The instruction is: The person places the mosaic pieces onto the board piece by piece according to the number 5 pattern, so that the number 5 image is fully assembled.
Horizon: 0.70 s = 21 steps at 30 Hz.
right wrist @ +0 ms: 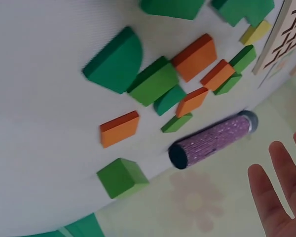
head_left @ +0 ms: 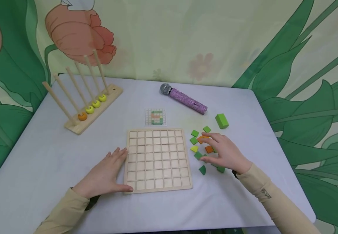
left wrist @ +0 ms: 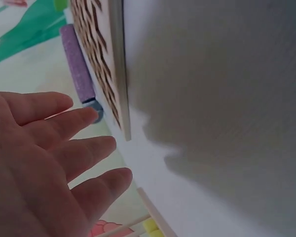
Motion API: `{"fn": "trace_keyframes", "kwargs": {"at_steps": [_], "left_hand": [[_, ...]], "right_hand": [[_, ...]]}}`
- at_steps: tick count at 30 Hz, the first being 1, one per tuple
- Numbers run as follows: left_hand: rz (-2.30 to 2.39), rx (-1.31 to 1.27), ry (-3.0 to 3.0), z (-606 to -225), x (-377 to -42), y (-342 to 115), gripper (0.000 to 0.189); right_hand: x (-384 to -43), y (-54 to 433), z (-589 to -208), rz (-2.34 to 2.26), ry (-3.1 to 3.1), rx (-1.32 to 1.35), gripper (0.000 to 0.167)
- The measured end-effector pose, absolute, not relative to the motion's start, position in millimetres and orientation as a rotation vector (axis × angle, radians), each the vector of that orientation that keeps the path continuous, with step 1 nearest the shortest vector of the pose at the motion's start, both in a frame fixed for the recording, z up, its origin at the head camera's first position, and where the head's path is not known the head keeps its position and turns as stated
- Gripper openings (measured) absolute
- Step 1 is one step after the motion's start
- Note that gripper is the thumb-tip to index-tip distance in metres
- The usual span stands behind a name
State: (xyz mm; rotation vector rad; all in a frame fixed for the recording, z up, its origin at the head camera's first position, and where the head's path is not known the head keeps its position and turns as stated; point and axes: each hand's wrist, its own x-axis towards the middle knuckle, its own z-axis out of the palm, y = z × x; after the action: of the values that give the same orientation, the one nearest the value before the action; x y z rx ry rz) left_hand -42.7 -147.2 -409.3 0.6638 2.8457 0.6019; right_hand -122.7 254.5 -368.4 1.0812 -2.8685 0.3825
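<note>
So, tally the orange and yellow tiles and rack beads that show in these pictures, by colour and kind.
Orange tiles: 4, all showing in the right wrist view
Yellow tile: 1
Orange bead: 1
Yellow beads: 3
Total: 9

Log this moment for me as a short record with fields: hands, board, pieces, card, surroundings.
Left hand: left hand at the board's left edge, thumb at its near left corner
Right hand: right hand over the loose pieces, fingers spread, nothing visibly held
Board: wooden grid board, no coloured pieces in its cells
Pieces: loose pieces, green, orange and yellow, right of the board
Card: patterned card just beyond the board
Surroundings: purple microphone, green block, peg stand
</note>
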Motion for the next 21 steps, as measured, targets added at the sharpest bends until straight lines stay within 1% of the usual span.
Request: {"fn": "trace_keyframes", "kwargs": {"at_steps": [7, 14, 21], "left_hand": [[0.569, 0.709, 2.847, -420, -40, -149, 0.121], [0.518, 0.715, 2.851, -426, -39, -150, 0.120], [0.471, 0.749, 2.851, -427, -40, -152, 0.119]], "right_hand": [[-121, 270, -370, 0.364, -2.902, 0.989, 0.062], [-116, 286, -367, 0.354, -2.922, 0.891, 0.064], [-114, 304, -368, 0.362, -2.927, 0.806, 0.062]]}}
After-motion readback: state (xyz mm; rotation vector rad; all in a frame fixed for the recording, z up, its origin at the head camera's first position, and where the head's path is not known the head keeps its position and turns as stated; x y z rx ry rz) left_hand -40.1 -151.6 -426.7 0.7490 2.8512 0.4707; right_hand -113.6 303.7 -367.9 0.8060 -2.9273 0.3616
